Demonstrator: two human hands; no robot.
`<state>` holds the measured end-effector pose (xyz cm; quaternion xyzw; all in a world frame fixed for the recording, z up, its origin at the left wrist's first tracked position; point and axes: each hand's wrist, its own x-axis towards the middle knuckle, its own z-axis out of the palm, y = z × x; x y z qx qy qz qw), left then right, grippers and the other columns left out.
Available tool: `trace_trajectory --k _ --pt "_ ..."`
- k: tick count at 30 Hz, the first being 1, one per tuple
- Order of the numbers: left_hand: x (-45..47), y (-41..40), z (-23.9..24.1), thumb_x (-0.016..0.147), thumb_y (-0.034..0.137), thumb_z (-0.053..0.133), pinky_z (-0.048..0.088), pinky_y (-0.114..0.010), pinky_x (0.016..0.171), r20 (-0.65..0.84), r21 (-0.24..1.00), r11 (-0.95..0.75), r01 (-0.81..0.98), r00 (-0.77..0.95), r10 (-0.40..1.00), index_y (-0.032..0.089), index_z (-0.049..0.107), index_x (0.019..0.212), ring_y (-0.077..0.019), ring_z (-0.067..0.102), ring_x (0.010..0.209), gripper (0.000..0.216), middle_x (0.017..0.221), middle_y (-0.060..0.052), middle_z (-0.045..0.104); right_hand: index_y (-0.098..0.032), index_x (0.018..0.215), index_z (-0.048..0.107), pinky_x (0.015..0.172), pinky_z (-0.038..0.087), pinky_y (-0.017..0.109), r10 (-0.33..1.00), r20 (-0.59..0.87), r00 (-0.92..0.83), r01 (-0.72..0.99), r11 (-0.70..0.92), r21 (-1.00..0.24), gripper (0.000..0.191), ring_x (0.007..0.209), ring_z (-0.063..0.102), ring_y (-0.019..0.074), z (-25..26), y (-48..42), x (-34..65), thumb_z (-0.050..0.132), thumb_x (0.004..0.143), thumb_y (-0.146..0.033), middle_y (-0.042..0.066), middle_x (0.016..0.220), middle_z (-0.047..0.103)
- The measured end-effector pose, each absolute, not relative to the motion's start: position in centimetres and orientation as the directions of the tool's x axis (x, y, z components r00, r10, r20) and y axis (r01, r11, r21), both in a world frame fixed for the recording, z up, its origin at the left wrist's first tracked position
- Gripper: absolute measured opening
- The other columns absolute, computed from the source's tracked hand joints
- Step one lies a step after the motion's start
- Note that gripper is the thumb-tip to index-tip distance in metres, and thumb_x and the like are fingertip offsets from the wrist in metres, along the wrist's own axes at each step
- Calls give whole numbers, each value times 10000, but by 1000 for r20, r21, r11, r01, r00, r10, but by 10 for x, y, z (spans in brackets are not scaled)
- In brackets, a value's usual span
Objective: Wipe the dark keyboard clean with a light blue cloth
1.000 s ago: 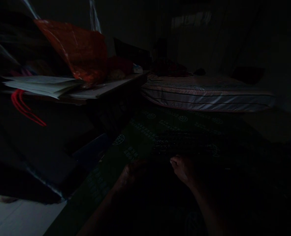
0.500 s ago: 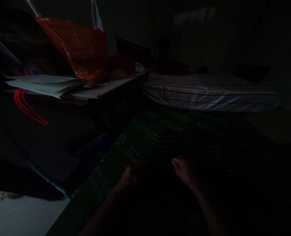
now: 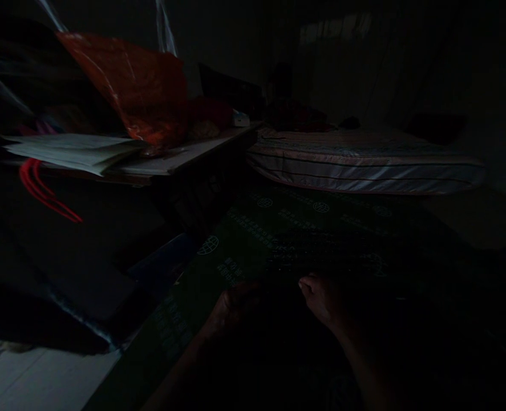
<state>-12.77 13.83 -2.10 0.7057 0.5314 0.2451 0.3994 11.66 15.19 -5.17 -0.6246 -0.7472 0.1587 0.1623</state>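
The light is very dim. A dark piece of material (image 3: 325, 248) with small pale specks and marks lies on a green sheet (image 3: 248, 237) printed with white globes and writing. My right hand (image 3: 321, 297) is closed at the near edge of this material, its thumb and fingers pressed together; whatever it grips is lost in the dark. To its left, my left hand (image 3: 235, 299) rests low over the same dark area with its fingers pointing right. Shadow hides those fingertips, so I cannot tell what they touch.
At the left a table (image 3: 162, 165) holds papers (image 3: 77, 149) and an orange plastic bag (image 3: 145, 85). Red cord (image 3: 47, 191) hangs off its edge. A striped mattress (image 3: 364, 168) lies beyond the green sheet. Pale floor (image 3: 34, 377) shows at lower left.
Both hands stay almost in the same place. The whole view has shifted very slightly, with the table and bag a little farther left and lower.
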Motion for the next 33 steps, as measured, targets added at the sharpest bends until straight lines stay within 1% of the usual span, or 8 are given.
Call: trace_trajectory --k 4,9,14,16,20,25,33 --pt "-126 139 -19 856 393 539 459 -318 1019 -101 828 -102 552 325 940 239 647 1175 -228 576 1171 370 1262 -40 633 -198 742 675 666 344 226 983 72 -168 883 182 -433 264 750 584 120 -53 152 117 465 901 -191 22 810 658" --pt "-127 143 -24 812 422 585 481 -342 998 -89 805 -95 585 279 956 240 670 1130 -239 602 1127 376 1212 -42 661 -198 721 658 652 334 228 982 85 -169 879 189 -437 256 728 574 118 -52 152 116 471 895 -197 15 779 647" --pt "-127 145 -27 813 441 568 484 -369 996 -90 793 -98 601 275 957 234 675 1123 -253 599 1129 388 1220 -52 657 -191 690 635 624 316 230 983 74 -170 883 185 -432 253 702 558 110 -50 152 117 476 887 -186 11 769 638" --pt "-127 146 -28 813 456 564 490 -365 987 -97 791 -98 603 282 955 227 670 1131 -253 600 1128 405 1231 -57 650 -190 688 634 624 312 231 982 78 -169 882 186 -434 255 705 558 110 -49 152 117 474 887 -189 12 772 640" --pt "-127 147 -28 832 468 545 492 -342 979 -104 791 -114 601 316 943 255 662 1137 -231 604 1119 390 1228 -35 650 -190 679 629 617 304 235 981 85 -175 882 195 -430 259 690 554 110 -49 153 117 472 884 -196 11 756 639" --pt "-123 146 -23 832 460 548 489 -317 970 -88 780 -128 613 310 947 258 667 1118 -221 602 1121 370 1217 -28 654 -191 688 638 606 303 236 984 70 -164 883 178 -434 260 675 552 107 -49 153 117 469 886 -197 12 763 645" --pt "-127 158 -43 763 516 582 505 -370 951 -88 745 -110 658 260 962 246 693 1077 -255 615 1082 429 1165 -57 672 -194 704 649 630 320 234 982 62 -178 895 188 -406 264 736 576 115 -45 154 116 472 899 -213 19 799 664"
